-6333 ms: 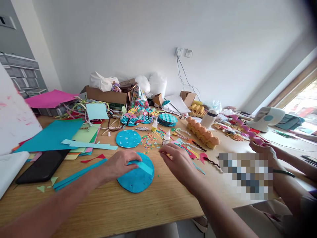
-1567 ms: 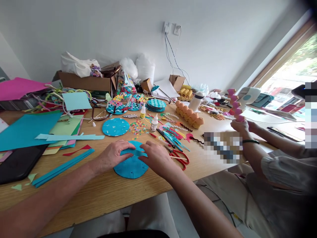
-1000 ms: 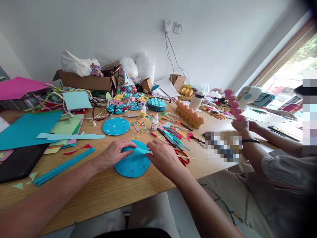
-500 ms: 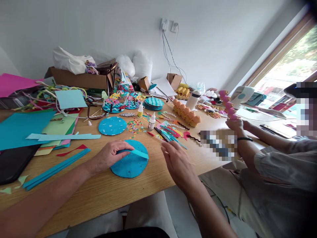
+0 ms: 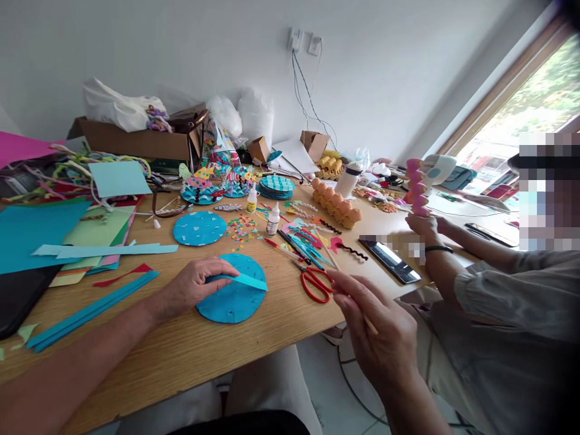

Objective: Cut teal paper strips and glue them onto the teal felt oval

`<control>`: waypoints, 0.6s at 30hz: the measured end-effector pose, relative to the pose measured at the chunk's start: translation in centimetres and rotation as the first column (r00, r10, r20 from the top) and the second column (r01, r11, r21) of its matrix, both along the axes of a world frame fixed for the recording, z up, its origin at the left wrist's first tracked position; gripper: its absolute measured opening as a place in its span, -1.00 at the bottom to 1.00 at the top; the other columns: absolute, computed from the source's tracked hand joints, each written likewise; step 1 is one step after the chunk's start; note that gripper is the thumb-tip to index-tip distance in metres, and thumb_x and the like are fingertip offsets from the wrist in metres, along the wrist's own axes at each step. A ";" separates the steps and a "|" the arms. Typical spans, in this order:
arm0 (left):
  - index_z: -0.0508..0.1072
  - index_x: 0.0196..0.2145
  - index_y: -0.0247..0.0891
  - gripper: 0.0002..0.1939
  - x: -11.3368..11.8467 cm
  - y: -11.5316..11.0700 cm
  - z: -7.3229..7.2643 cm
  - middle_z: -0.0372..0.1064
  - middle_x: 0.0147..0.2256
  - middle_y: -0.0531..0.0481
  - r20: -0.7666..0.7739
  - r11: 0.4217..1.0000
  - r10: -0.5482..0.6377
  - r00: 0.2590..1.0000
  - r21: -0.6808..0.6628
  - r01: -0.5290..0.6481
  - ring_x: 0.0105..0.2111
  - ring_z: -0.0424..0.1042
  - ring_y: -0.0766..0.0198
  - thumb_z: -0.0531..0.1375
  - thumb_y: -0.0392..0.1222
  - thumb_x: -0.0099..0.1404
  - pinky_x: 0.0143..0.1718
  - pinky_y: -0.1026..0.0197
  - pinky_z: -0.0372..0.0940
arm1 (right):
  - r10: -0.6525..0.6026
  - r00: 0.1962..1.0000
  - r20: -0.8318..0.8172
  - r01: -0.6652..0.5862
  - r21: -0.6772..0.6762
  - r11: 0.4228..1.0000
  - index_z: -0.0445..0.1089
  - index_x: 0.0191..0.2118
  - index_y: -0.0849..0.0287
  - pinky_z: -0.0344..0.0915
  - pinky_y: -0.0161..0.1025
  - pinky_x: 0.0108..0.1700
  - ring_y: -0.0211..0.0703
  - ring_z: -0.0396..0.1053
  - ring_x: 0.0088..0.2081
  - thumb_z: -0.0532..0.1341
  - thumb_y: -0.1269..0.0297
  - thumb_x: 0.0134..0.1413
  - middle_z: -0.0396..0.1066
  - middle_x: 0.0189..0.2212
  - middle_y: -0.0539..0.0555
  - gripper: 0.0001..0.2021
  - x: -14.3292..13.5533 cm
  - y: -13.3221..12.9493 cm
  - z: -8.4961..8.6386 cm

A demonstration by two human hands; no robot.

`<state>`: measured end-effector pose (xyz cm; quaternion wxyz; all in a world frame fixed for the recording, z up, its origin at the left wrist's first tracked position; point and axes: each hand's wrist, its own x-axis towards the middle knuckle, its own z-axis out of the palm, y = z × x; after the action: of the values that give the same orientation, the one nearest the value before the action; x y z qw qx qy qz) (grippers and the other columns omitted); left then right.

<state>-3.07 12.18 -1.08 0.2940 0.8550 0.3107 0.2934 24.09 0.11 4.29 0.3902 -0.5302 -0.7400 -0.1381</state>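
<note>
My left hand (image 5: 203, 279) pinches a light-blue paper strip (image 5: 249, 281) between thumb and fingers, over a round blue disc (image 5: 235, 305) on the table. The strip slants across the disc's upper part. My right hand (image 5: 380, 326) is closed around a thin pale wooden stick (image 5: 331, 255), whose far end points away over the craft pieces. Red-handled scissors (image 5: 316, 284) lie just left of the right fingertips. Behind the first disc rests a second blue disc (image 5: 199, 228) with pale paper bits on it.
Two small glue bottles (image 5: 272, 220) stand near paper confetti (image 5: 243, 231). Folded blue strips (image 5: 93, 311) and coloured paper sheets (image 5: 40, 226) lie to the left. Beyond are an orange egg-carton strip (image 5: 335, 202) and a phone (image 5: 389, 260). At right a person holds a pink egg-carton strip (image 5: 417, 188).
My right hand has moved right and toward me and now grips the stick. The scissors it hid are visible. My left hand stays on the strip; the view has shifted slightly.
</note>
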 end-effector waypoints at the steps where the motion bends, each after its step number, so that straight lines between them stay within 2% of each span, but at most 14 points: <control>1: 0.49 -0.24 -0.23 -0.78 0.0 0.0 0.1 0.48 -0.24 -0.01 0.005 1.000 0.001 1.000 -0.005 -0.001 -0.19 0.42 0.20 0.11 -0.14 0.22 -0.06 0.21 0.25 | -0.015 0.999 -0.040 0.014 -0.027 1.000 0.36 -0.11 0.10 0.32 -0.32 -0.23 -0.19 0.42 -0.24 0.04 0.30 0.18 0.44 -0.24 0.08 -0.78 0.0 0.0 -0.4; 4: 0.49 -0.25 -0.22 -0.79 0.0 -0.1 0.2 0.48 -0.24 -0.02 0.012 1.000 0.007 1.000 -0.022 -0.007 -0.20 0.42 0.18 0.12 -0.13 0.22 -0.12 0.22 0.29 | -0.022 0.987 -0.160 0.000 -0.139 0.990 0.35 -0.06 0.12 0.34 -0.27 -0.15 -0.17 0.42 -0.19 0.03 0.38 0.17 0.44 -0.18 0.11 -0.73 0.1 -0.1 -1.7; 6: 0.49 -0.25 -0.22 -0.79 0.1 -0.2 0.2 0.48 -0.25 -0.02 0.011 1.000 0.007 1.000 -0.025 -0.007 -0.21 0.42 0.18 0.12 -0.14 0.21 -0.13 0.21 0.29 | 0.041 0.962 -0.269 -0.104 -0.226 0.968 0.31 0.01 0.13 0.36 -0.26 -0.17 -0.17 0.42 -0.18 -0.01 0.38 0.18 0.44 -0.14 0.12 -0.68 0.4 -0.2 -2.6; 8: 0.49 -0.25 -0.22 -0.80 0.1 -0.2 0.1 0.48 -0.24 -0.02 0.005 1.000 0.001 1.000 -0.024 -0.001 -0.21 0.42 0.18 0.12 -0.15 0.21 -0.12 0.21 0.29 | 0.092 0.910 -0.405 -0.235 -0.318 0.919 0.28 0.06 0.11 0.37 -0.25 -0.18 -0.17 0.41 -0.16 -0.02 0.36 0.19 0.43 -0.11 0.12 -0.65 0.7 -0.3 -3.3; 11: 0.49 -0.26 -0.21 -0.80 0.1 -0.2 0.1 0.48 -0.25 -0.02 -0.004 1.000 -0.003 1.000 -0.020 0.002 -0.21 0.41 0.17 0.12 -0.15 0.21 -0.12 0.19 0.29 | 0.082 0.795 -0.601 -0.370 -0.373 0.851 0.32 0.03 0.07 0.36 -0.19 -0.16 -0.11 0.39 -0.13 -0.01 0.28 0.19 0.44 -0.12 0.11 -0.67 1.0 -0.6 -3.9; 13: 0.49 -0.26 -0.20 -0.80 0.1 -0.2 0.2 0.48 -0.25 -0.02 -0.010 1.000 -0.003 1.000 -0.018 0.003 -0.20 0.41 0.17 0.11 -0.14 0.20 -0.12 0.19 0.29 | 0.046 0.706 -0.706 -0.395 -0.339 0.854 0.40 -0.06 0.10 0.37 -0.19 -0.22 -0.10 0.41 -0.20 0.04 0.23 0.17 0.47 -0.21 0.12 -0.71 0.9 -0.7 -4.1; 15: 0.49 -0.26 -0.21 -0.80 0.1 -0.3 0.3 0.47 -0.24 -0.02 -0.016 1.000 -0.007 1.000 -0.017 0.007 -0.20 0.41 0.17 0.11 -0.14 0.21 -0.12 0.19 0.29 | 0.004 0.623 -0.782 -0.383 -0.300 0.874 0.45 -0.18 0.12 0.37 -0.24 -0.35 -0.16 0.41 -0.36 0.13 0.22 0.11 0.48 -0.34 0.10 -0.78 0.5 -0.9 -4.3; 18: 0.48 -0.26 -0.22 -0.80 0.0 -0.3 0.2 0.47 -0.24 -0.02 -0.023 1.000 -0.010 1.000 -0.011 0.010 -0.19 0.41 0.18 0.11 -0.15 0.21 -0.11 0.20 0.29 | -0.026 0.540 -0.841 -0.403 -0.285 0.870 0.46 -0.26 0.13 0.27 -0.36 -0.53 -0.32 0.28 -0.57 0.18 0.24 0.05 0.38 -0.55 0.00 -0.83 -0.6 -1.0 -4.6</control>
<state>-3.07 11.89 -0.83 0.2965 0.8581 0.3114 0.2806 23.49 -0.86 -0.27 0.5691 -0.5207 -0.5356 0.3437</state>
